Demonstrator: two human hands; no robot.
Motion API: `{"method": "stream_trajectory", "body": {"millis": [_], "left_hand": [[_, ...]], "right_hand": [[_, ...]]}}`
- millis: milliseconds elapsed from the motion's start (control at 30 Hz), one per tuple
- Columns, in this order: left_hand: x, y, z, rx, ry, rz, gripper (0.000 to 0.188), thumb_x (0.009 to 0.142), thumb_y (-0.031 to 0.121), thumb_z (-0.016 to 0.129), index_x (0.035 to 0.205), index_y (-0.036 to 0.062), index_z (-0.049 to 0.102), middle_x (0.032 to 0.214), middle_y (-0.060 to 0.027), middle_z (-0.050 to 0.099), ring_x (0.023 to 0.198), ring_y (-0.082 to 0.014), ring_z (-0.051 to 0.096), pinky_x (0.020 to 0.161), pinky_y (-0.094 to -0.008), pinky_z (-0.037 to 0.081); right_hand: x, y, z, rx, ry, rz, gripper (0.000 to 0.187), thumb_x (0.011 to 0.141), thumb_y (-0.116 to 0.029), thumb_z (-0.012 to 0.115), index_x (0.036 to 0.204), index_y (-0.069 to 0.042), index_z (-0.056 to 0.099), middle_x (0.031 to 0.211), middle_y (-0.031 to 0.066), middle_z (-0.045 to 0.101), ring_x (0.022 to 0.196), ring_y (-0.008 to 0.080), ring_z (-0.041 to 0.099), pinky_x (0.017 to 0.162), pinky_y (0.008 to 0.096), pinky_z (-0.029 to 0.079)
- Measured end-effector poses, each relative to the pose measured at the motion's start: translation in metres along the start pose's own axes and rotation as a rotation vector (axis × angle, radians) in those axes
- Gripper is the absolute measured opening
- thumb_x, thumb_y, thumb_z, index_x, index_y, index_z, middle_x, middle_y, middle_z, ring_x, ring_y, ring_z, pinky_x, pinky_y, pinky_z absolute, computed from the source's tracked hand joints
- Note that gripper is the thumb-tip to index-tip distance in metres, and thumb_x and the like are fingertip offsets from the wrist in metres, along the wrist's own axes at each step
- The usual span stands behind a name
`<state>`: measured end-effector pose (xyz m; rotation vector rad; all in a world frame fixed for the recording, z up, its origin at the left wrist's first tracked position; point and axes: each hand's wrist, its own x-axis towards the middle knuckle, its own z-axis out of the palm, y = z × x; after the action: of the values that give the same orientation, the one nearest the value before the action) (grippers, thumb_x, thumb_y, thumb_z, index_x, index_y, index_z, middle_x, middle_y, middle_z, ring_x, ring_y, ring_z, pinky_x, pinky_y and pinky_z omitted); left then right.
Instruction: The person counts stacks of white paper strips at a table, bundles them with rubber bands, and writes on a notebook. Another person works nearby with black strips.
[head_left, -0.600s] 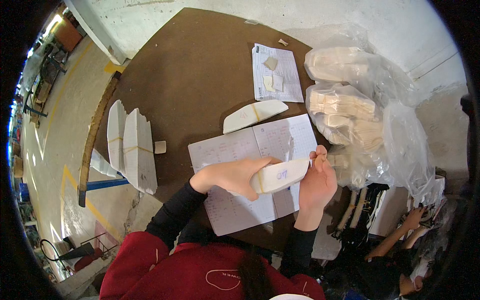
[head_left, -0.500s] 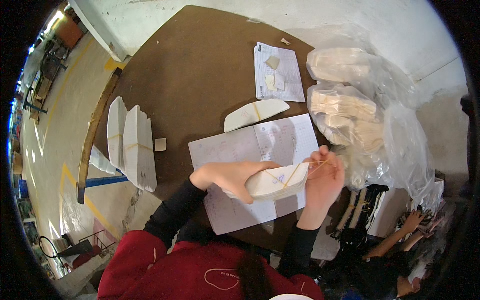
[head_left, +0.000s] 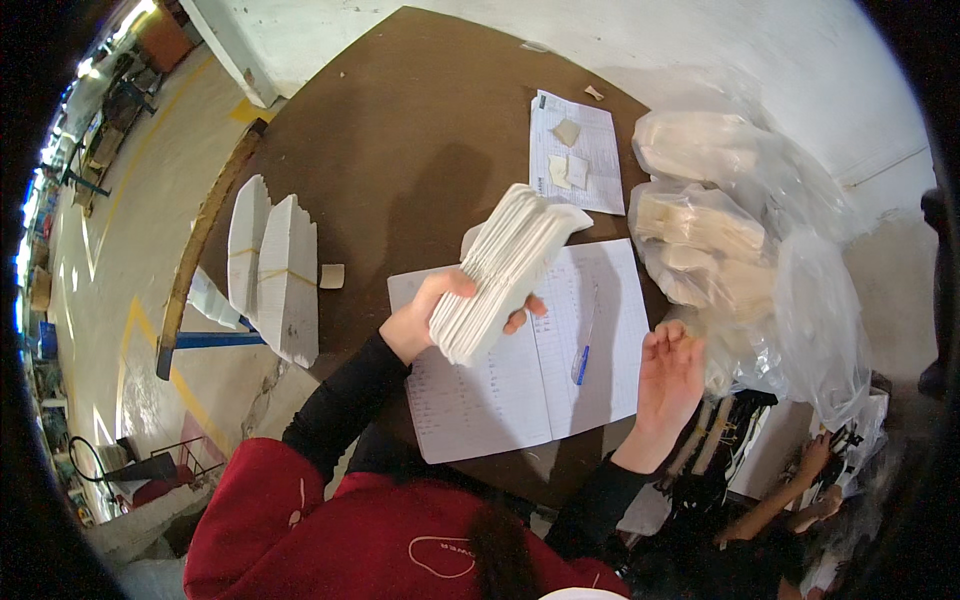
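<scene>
My left hand [head_left: 440,305] is closed around a stack of thin white cut pieces [head_left: 497,270], tilted with its layered edges upward, above an open notebook [head_left: 480,405]. No band shows around this stack. To the right of the notebook, my right hand [head_left: 670,385] is raised with its fingers curled. A tan trace at its fingertips looks like the rubber band, mostly hidden. Behind the held stack, another white stack [head_left: 573,217] is partly covered. A blue pen [head_left: 581,364] lies on the notebook's right page.
Two banded white stacks [head_left: 288,280] stand at the table's left, beside a small tan scrap [head_left: 332,276]. Farther back, a printed sheet [head_left: 600,120] carries several scraps. Clear plastic bags of cream-coloured pieces [head_left: 705,225] line the right side. At lower right another person's arm [head_left: 775,505] shows.
The rubber band, stretched from the stack to my right fingers before, is off the stack. My left hand has lifted and turned the stack. My right hand has moved away, and the pen is uncovered.
</scene>
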<state>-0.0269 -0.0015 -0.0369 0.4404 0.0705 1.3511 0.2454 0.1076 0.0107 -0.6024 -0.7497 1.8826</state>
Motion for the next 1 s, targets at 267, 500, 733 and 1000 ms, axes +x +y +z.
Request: {"method": "stream_trajectory", "body": {"millis": [267,500,733,1000], "left_hand": [[0.001,-0.011,-0.003,0.213,0.301,0.009,0.072,0.078,0.018,0.065,0.143,0.0042,0.037,0.126,-0.0206,0.056,0.107,-0.0266,0.062,0.093,-0.0395,0.052],[0.008,-0.015,0.006,0.370,0.369,0.014,0.079,0.074,0.025,0.071,0.143,0.0070,0.036,0.119,-0.0146,0.057,0.103,-0.0226,0.060,0.091,-0.0367,0.052],[0.001,-0.019,-0.011,0.452,0.395,0.094,0.073,0.081,0.035,0.068,0.140,0.0036,0.040,0.121,-0.0157,0.059,0.103,-0.0245,0.062,0.092,-0.0392,0.051],[0.010,-0.046,-0.023,0.188,0.332,0.042,0.044,0.093,0.034,0.055,0.123,0.0031,0.062,0.117,-0.0062,0.068,0.101,-0.0149,0.064,0.092,-0.0347,0.049]], "right_hand": [[-0.004,0.016,0.013,-1.164,-0.021,0.070,0.023,0.094,-0.022,0.064,0.101,-0.003,0.074,0.093,0.0037,0.055,0.079,0.0090,0.047,0.065,0.0244,0.037],[0.000,0.015,-0.007,-1.422,0.196,-0.306,0.017,0.089,-0.018,0.070,0.094,-0.003,0.075,0.094,0.0061,0.054,0.091,0.0154,0.053,0.077,0.0288,0.042],[0.004,0.026,0.006,-0.567,0.163,-0.052,0.018,0.089,-0.010,0.068,0.089,0.008,0.070,0.095,0.0088,0.064,0.090,0.0157,0.057,0.085,0.0287,0.045],[-0.020,0.057,-0.001,-0.728,0.075,-0.130,0.017,0.086,-0.005,0.061,0.100,0.004,0.062,0.100,0.0089,0.059,0.099,0.0171,0.054,0.084,0.0294,0.047]]}}
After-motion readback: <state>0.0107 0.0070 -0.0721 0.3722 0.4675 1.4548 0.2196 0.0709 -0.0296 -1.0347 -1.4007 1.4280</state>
